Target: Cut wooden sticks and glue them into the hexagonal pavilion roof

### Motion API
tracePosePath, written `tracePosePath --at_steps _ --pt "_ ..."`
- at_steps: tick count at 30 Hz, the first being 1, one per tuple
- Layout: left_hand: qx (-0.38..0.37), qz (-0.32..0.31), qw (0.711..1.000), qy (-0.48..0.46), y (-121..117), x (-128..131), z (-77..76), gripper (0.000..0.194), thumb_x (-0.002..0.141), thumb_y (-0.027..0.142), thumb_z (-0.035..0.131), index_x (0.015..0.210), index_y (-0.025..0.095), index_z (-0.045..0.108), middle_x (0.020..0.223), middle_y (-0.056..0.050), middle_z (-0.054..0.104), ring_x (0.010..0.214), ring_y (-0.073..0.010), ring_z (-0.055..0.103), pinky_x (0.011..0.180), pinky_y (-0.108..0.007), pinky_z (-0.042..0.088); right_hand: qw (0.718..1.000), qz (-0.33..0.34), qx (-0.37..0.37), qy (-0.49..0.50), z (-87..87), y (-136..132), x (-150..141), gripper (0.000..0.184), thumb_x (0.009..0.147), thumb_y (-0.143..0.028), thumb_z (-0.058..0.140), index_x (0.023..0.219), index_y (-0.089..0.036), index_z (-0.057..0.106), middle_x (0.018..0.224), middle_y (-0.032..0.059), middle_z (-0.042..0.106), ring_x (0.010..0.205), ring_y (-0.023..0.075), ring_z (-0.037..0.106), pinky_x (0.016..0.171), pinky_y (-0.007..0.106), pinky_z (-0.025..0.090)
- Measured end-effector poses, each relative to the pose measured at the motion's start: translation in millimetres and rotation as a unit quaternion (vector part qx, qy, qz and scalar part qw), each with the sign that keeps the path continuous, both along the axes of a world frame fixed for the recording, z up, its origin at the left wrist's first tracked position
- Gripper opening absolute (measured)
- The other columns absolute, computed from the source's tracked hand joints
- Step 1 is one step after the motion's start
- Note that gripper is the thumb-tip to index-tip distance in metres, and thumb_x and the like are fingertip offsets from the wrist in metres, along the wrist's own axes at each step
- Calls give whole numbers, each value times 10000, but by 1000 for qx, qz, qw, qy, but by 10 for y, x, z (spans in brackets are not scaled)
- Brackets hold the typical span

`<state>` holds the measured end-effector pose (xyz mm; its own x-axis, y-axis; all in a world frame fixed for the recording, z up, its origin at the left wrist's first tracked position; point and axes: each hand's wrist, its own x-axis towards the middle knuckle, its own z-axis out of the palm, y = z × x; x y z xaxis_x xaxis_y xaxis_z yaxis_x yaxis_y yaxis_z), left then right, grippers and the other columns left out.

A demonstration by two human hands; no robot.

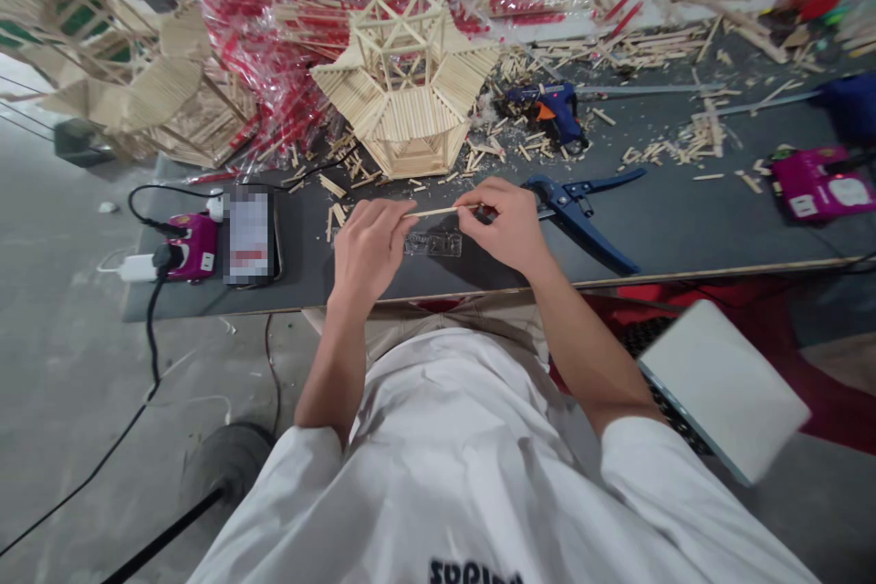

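Between my two hands runs a thin wooden stick [436, 212], held level over the front of the table. My left hand [373, 242] pinches its left end, and my right hand [503, 219] grips the right end between thumb and fingers. Under the stick lies a small clear plastic piece [434, 244] with raised marks. Right beside my right hand rests a blue-handled cutter [575, 210]. Behind both hands stands a wooden stick model [414, 100] with sloping slatted panels and an open lattice top.
A blue glue gun [557, 109] lies behind the cutter among stick offcuts. Red-printed plastic wrappers [266, 46] pile up at the back. Left are a phone [250, 237], a purple power strip [195, 246] and more stick models [157, 100]. Another purple power strip [821, 182] sits right.
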<state>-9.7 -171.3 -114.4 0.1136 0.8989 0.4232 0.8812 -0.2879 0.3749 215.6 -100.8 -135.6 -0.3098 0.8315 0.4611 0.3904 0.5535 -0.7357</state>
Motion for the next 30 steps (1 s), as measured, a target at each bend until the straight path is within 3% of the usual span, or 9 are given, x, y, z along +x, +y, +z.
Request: tracePosePath --at_steps 3,6,11,17,21,24,27,30 --pt "-9 86 996 3 -129 -134 -27 369 1063 443 552 1338 227 671 1306 -124 707 1221 -303 624 1067 -424 483 1000 -7 -5 7 -52 14 26 148 850 -218 658 864 -199 804 815 31 725 697 165 625 661 312 489" --pt "-38 190 980 42 -269 -284 -144 508 991 526 637 1352 168 644 1275 -199 682 1191 -404 616 1041 -536 492 1000 -14 -5 14 -107 28 44 150 851 -218 660 870 -193 807 803 30 723 668 156 604 632 302 474" --pt "-94 246 964 46 -331 -419 -300 680 934 561 701 1420 104 568 1292 -274 638 1229 -462 599 1051 -607 491 999 -17 3 30 -144 30 34 146 850 -202 668 873 -180 811 790 29 716 650 147 595 623 294 468" --pt "-137 257 954 -71 -209 -485 -309 676 838 438 848 1397 196 555 1093 -101 674 1190 -346 643 1072 -518 504 999 -24 8 33 -148 33 31 137 841 -194 675 864 -171 808 783 32 715 627 142 585 610 293 460" --pt "-156 292 940 -82 -198 -501 -291 605 824 476 856 1298 186 615 1290 -163 583 1170 -332 656 1051 -493 512 999 -29 10 25 -144 30 26 133 849 -209 678 858 -178 807 791 40 718 648 155 603 625 304 467" --pt "-140 294 939 -112 -205 -523 -322 575 757 441 912 1192 200 623 1316 -149 546 1117 -303 660 990 -459 532 1000 -25 9 12 -124 21 13 137 863 -211 669 868 -190 804 810 45 730 666 161 623 633 307 479" --pt "-80 282 938 -186 -187 -533 -397 441 728 316 920 1036 214 621 1171 -80 638 993 -234 671 909 -378 536 1000 -23 11 5 -92 3 -2 136 868 -206 665 864 -194 800 818 48 740 685 167 640 646 312 486" --pt "-36 205 922 -325 -142 -489 -441 201 831 259 796 896 218 610 934 -17 734 910 -194 713 811 -298 525 1000 -22 11 6 -38 -20 -12 133 871 -213 666 861 -202 798 817 44 737 695 172 644 655 318 493"
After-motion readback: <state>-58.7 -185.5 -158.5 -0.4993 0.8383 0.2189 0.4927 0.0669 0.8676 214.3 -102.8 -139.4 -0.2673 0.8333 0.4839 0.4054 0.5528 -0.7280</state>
